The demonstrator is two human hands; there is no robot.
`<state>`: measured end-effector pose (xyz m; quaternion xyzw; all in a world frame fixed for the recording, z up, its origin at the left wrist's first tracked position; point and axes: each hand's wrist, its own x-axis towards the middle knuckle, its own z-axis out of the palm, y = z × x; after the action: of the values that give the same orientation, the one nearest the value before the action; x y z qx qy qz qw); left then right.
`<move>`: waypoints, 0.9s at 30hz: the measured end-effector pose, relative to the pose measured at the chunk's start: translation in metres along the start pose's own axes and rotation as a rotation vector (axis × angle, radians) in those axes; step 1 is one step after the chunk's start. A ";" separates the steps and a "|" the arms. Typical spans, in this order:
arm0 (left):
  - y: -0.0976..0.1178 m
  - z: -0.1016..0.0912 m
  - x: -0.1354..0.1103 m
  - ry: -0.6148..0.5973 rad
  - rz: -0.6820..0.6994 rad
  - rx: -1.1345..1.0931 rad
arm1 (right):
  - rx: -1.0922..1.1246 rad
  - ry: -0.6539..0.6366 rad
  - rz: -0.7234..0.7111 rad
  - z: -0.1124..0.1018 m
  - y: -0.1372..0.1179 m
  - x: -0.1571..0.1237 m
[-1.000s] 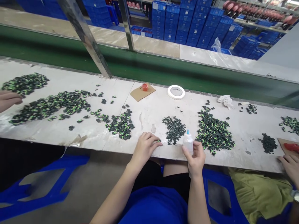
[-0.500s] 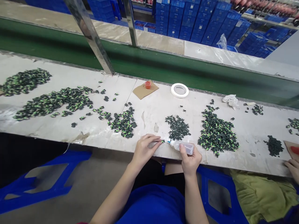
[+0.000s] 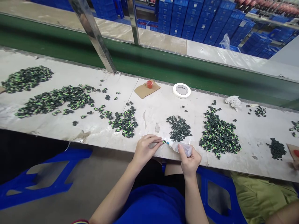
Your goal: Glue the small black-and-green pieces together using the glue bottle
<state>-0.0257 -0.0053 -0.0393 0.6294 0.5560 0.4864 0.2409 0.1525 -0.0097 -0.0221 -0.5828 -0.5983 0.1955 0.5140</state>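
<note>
Between the thumb and fingertips of my left hand (image 3: 146,148) is pinched a small dark part with green marks (image 3: 164,142). My right hand (image 3: 191,160) is wrapped round a clear squeeze bottle (image 3: 183,148), tilted sideways with its blue tip (image 3: 167,142) at the small part. Whether the tip touches it I cannot tell. Just beyond the bottle lies a pile of small dark oblong pieces (image 3: 179,128). To the right spreads a heap of dark and green parts (image 3: 218,133), and a smaller heap of similar parts (image 3: 125,122) lies to the left.
A red cup (image 3: 149,84) stands on cardboard (image 3: 141,91) near a roll of white tape (image 3: 181,90). Larger piles (image 3: 56,101) cover the left of the table. A metal post (image 3: 95,37) rises at the back edge. Another person's hand (image 3: 296,163) is at the far right.
The bottle and my right hand have shifted slightly left, bringing the tip closer to the small part. At the far right, the other person's hand and arm have moved.
</note>
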 end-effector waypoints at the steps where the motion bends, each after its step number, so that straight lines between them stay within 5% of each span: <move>1: 0.000 0.000 0.000 0.002 -0.001 -0.001 | 0.002 0.006 -0.001 0.000 0.000 0.000; 19: 0.004 0.000 0.000 -0.011 -0.040 -0.024 | 0.055 0.012 0.086 -0.001 0.001 0.001; 27: 0.005 -0.004 0.003 -0.080 -0.056 -0.038 | 0.306 0.353 0.226 -0.014 0.009 0.002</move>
<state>-0.0270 -0.0046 -0.0329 0.6278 0.5540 0.4644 0.2886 0.1694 -0.0110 -0.0236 -0.5864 -0.3940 0.2354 0.6675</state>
